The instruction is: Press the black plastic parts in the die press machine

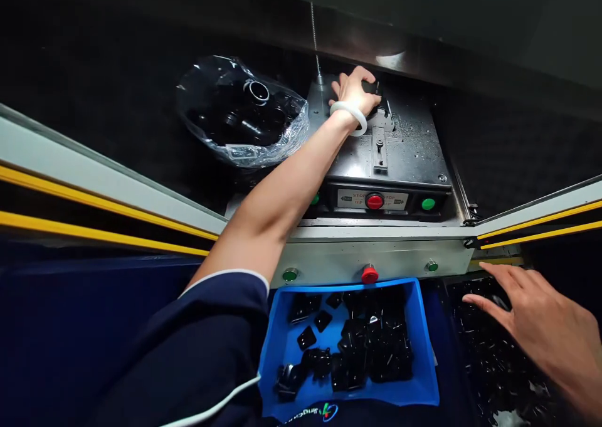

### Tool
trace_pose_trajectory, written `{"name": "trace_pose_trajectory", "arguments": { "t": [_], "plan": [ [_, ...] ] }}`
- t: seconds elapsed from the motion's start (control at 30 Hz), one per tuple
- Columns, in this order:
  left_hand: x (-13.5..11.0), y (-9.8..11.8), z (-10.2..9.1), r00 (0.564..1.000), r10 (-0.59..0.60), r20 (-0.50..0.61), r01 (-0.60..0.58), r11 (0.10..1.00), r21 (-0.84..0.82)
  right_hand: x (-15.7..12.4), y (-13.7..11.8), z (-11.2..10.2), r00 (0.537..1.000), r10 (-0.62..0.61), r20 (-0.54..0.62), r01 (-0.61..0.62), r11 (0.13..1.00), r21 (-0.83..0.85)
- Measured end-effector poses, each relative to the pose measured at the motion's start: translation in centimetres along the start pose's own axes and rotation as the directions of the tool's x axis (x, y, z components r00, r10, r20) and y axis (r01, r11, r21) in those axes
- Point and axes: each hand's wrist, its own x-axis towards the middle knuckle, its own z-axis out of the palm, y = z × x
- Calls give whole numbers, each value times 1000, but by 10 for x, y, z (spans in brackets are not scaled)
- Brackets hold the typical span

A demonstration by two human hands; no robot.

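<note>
Head cam: L hand (353,94) grasping blk part (371,88) nr metal plate (416,154) back edge; R hand (540,308) released, past blue bin (426,352) R edge.

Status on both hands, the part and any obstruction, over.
Left hand: fingers around black part over metal plate, grip unclear. Right hand: open, nothing held. Left forearm partly hides one green button.
</note>
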Motion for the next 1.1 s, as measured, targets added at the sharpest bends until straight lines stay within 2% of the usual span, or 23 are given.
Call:
{"name": "trace_pose_trajectory", "arguments": {
  "t": [0.07,0.1,0.17,0.2,0.27,0.33,0.37,0.43,0.53,0.63,0.83,0.93,1.0,1.03,1.07,1.1],
  "plan": [
    [-34,7,-17,996,-31,-85,39,996,85,-12,-6,8,1000,-2,14,1,997,81],
    [-60,10,-30,995,26,-98,-16,995,100,-10,-11,15,1000,-10,27,6,990,144],
    [-126,12,-59,983,156,-98,-150,986,68,1,-20,35,997,-25,76,4,965,263],
    [-164,11,-75,983,159,-91,-156,987,47,9,-23,48,993,-29,110,-6,951,308],
    [-238,6,-105,995,98,-31,-97,994,42,23,-24,77,983,-30,181,-38,933,359],
    [-299,-5,-130,998,42,41,-45,996,73,31,-20,103,972,-30,235,-67,918,392],
    [-321,-12,-140,996,14,90,-23,995,101,33,-17,114,969,-31,247,-77,907,413],
    [-349,-32,-154,977,-47,209,6,981,195,34,-12,128,965,-36,258,-92,880,465],
    [-362,-61,-166,916,-151,372,5,931,365,33,-8,134,960,-47,276,-107,849,517],
    [-361,-74,-168,896,-184,405,-11,901,434,33,-12,135,961,-31,276,-112,866,486],
    [-364,-61,-157,915,-215,340,36,885,464,33,-23,141,980,40,193,-114,912,393],
    [-369,-50,-155,927,-214,308,51,885,464,26,-29,134,983,63,174,-120,932,341],
    [-375,-45,-151,916,-145,375,2,934,356,17,-41,127,989,54,135,-95,942,320],
    [-378,-45,-147,881,-94,463,-41,961,273,11,-52,124,991,30,128,-72,939,338],
    [-381,-46,-142,812,-39,582,-84,980,182,6,-66,122,989,-10,145,-45,927,371],
    [-384,-49,-136,707,6,708,-113,988,105,1,-82,121,979,-67,194,-19,912,410]
  ]
}}
